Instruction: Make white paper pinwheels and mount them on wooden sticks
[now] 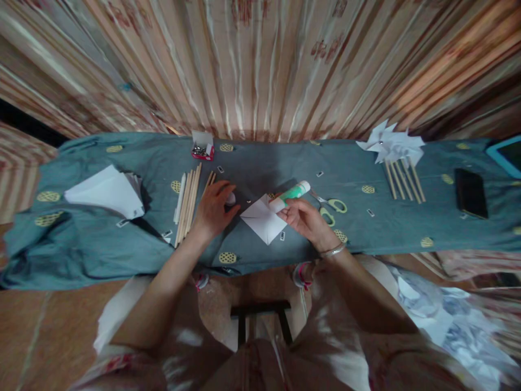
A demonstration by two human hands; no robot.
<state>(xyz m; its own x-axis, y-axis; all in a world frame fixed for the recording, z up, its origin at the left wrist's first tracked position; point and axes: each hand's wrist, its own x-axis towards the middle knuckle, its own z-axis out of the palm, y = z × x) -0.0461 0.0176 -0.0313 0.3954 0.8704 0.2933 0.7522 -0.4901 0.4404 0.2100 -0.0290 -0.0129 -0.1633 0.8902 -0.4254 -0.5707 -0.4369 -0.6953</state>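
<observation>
In my right hand is a green and white glue stick, tilted, its lower end at the paper. That white square of paper lies corner-down on the cloth, with slits running in from its corners. My left hand has its fingers curled at a small white cap, low over the cloth beside the wooden sticks. Close to my right hand lie scissors with light green handles. A tiny shiny piece rests between the left hand and the paper.
A stack of white paper lies at the left. A small red box of metal pins stands at the back. To the right are paper pinwheels on sticks, a black phone and a blue-edged tablet. A curtain hangs behind.
</observation>
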